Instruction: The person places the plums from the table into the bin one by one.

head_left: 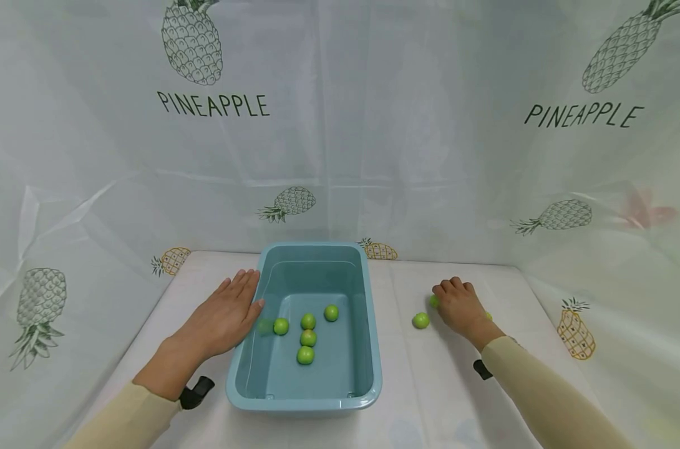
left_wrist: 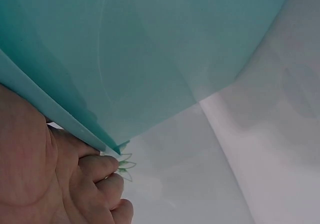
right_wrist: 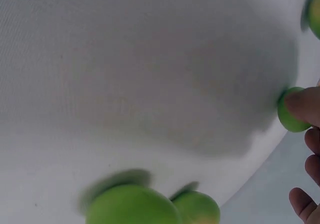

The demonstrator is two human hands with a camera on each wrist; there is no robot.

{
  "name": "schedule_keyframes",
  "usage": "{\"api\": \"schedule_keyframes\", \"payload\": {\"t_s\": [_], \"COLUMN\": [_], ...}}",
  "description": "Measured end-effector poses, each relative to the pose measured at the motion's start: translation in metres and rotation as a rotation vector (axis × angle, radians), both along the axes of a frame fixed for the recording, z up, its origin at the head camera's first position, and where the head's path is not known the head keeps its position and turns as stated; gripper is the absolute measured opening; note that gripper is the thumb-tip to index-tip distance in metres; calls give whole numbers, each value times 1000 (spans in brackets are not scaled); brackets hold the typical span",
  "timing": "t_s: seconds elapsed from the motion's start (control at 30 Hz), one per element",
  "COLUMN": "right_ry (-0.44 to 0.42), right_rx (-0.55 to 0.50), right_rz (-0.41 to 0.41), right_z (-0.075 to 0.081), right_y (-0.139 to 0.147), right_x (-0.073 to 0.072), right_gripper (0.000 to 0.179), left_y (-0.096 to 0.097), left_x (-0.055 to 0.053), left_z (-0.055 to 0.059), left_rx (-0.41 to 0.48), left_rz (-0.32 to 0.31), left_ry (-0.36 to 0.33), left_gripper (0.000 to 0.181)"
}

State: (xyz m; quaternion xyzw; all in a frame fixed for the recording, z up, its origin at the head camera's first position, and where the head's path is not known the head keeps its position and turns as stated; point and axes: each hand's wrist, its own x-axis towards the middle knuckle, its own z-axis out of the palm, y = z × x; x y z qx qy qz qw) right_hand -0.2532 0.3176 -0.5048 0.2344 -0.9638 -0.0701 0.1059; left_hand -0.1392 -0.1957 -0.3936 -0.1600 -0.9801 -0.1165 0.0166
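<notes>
Green fruit (right_wrist: 290, 124) is pinched by the right fingers (head_left: 446, 287), while extended left fingers (head_left: 244, 285) touch the blue tub (head_left: 303, 405).

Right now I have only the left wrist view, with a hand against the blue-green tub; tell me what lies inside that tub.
Observer: The head view shows five green fruits on the floor of the tub.
Operator: Now report what is off to its right.
Observer: The person's right hand is low over the white tabletop there.
Operator: Tell me what it touches.
Observer: In the right wrist view, its thumb lies against another green fruit.
</notes>
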Motion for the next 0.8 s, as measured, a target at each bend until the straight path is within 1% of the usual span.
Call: {"api": "schedule_keyframes", "payload": {"t_s": [0.27,0.43,0.57,0.7,0.8], "right_ry": [5,36,104,212,280], "right_rx": [11,-7,-71,-135,-173], "right_rz": [-40,-84,-97,-64,-31], "right_z": [-2,-6,-11,-14,-14], "right_y": [5,8,11,12,10], "right_x": [0,-1,-2,-4,-5], "right_gripper": [20,27,36,40,39], "left_y": [0,0,1,1,1], "left_x": [0,0,0,1,0], "left_z": [0,1,1,1,1], "left_rx": [2,-4,0,1,1], "left_rz": [-3,-1,0,0,-3], "left_ry": [5,5,10,13,12], "left_gripper": [67,66,66,66,66]}}
